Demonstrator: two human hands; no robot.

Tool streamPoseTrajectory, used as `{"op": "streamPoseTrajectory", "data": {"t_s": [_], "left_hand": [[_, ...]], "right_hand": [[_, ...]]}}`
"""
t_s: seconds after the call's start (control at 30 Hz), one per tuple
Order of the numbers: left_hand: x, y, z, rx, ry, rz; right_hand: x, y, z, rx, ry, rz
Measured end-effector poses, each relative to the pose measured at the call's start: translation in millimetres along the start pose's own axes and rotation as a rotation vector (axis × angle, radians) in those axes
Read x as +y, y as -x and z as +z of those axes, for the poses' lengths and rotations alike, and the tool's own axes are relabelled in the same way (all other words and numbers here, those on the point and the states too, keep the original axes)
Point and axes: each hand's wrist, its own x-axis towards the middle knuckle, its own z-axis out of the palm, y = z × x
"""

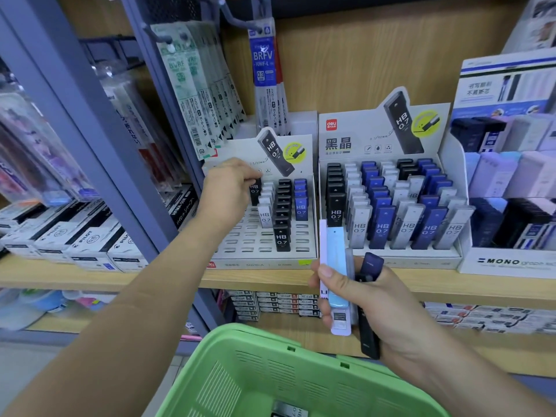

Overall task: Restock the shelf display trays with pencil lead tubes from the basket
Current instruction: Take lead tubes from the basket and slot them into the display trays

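My left hand (230,188) reaches into the left display tray (261,254) and pinches a black HB 0.7 lead tube (255,191) at the top of a left column. That tray holds short rows of black, white and blue tubes with many bare slots. My right hand (370,302) grips a bundle of tubes upright in front of the shelf edge: a pale blue tube (337,275), a black one (368,332) and a dark blue one (373,263). The right display tray (406,254) is nearly full. The green basket (270,371) sits below, one tube (288,412) lying in it.
Hanging refill packs (204,85) crowd the upper left above the trays. A MONO display box (511,260) stands at the right, white Pilot boxes (78,242) at the left. The wooden shelf edge (150,276) runs across; more boxed stock sits on the shelf below.
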Motion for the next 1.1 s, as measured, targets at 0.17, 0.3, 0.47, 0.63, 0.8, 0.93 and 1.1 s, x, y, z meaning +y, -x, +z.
{"op": "streamPoseTrajectory", "data": {"t_s": [0.17, 0.3, 0.47, 0.63, 0.8, 0.93, 1.1], "left_hand": [[0.2, 9.5, 5.2, 0.03, 0.028, -0.127], [-0.8, 10.7, -1.2, -0.028, -0.098, -0.09], [42.8, 13.5, -37.6, -0.17, 0.154, -0.256], [103.2, 30.4, -67.7, -0.768, 0.6, -0.295], [111.1, 37.5, -49.4, -0.571, 0.736, -0.341], [105.2, 34.8, -48.8, -0.537, 0.82, -0.427], [105.7, 38.1, -54.9, -0.686, 0.82, -0.338]], "right_hand": [[-3.5, 3.8, 4.3, -0.044, -0.054, 0.002], [-5.9, 6.0, 4.0, -0.034, -0.082, 0.02], [-11.1, 7.8, 2.4, -0.01, -0.09, -0.023], [-16.5, 6.9, -1.4, 0.005, -0.071, -0.063], [-23.3, 10.6, -3.8, -0.038, -0.108, -0.066], [-28.0, 12.2, -8.1, 0.007, -0.062, -0.112], [-37.2, 10.2, -17.2, 0.192, -0.144, -0.175]]}}
